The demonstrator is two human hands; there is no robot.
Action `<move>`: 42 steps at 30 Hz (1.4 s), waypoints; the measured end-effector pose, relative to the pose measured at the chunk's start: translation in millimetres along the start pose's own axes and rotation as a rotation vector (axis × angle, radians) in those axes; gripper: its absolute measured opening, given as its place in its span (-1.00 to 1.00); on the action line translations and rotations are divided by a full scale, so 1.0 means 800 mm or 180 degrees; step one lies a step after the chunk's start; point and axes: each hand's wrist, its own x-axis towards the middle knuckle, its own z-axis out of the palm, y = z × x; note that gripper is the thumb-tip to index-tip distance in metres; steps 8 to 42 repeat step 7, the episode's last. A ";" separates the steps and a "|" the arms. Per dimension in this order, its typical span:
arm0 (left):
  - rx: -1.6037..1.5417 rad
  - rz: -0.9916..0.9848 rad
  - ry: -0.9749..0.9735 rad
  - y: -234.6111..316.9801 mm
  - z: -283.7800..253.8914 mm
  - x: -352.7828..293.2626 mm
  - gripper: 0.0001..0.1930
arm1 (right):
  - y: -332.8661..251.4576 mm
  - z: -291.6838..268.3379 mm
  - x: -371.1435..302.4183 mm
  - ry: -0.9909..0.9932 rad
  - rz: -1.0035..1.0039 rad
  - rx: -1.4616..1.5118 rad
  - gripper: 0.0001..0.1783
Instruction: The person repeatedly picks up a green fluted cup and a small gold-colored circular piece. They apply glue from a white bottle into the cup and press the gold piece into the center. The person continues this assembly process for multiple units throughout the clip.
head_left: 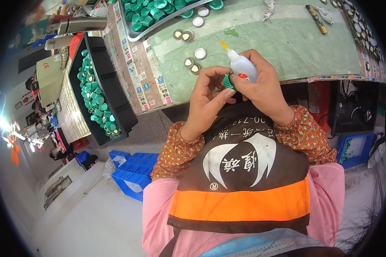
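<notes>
Between the fingers of my left hand (209, 95) is a green bottle cap (228, 81) with a crimped rim, held just off the table's near edge. My right hand (263, 84) is closed around a white squeeze bottle (243, 67) with a yellow tip and a thin needle, which points away to the upper left. The right thumb and fingers are also close to the cap, and I cannot tell whether they touch it. On the green table top (171, 58) beyond my hands lie several loose caps, among them a white-faced cap (200, 53).
A grey tray (135, 37) of green caps stands at the far edge. A black bin (116, 94) on the left holds more green caps. At far right lies a tray of dark-rimmed caps (362, 30), near a yellow-black marker-like tube (316, 19). Blue crates (137, 169) stand on the floor.
</notes>
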 end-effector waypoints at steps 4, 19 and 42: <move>-0.0208 -0.0108 0.0028 -0.010 0.001 -0.003 -0.53 | 0.003 0.004 -0.004 0.0266 -0.0703 -0.0624 -0.72; -0.0311 -0.0043 0.0036 -0.013 0.004 -0.009 -0.53 | 0.005 0.005 -0.006 0.0225 -0.0753 -0.0694 -0.73; -0.0311 -0.0043 0.0036 -0.013 0.004 -0.009 -0.53 | 0.005 0.005 -0.006 0.0225 -0.0753 -0.0694 -0.73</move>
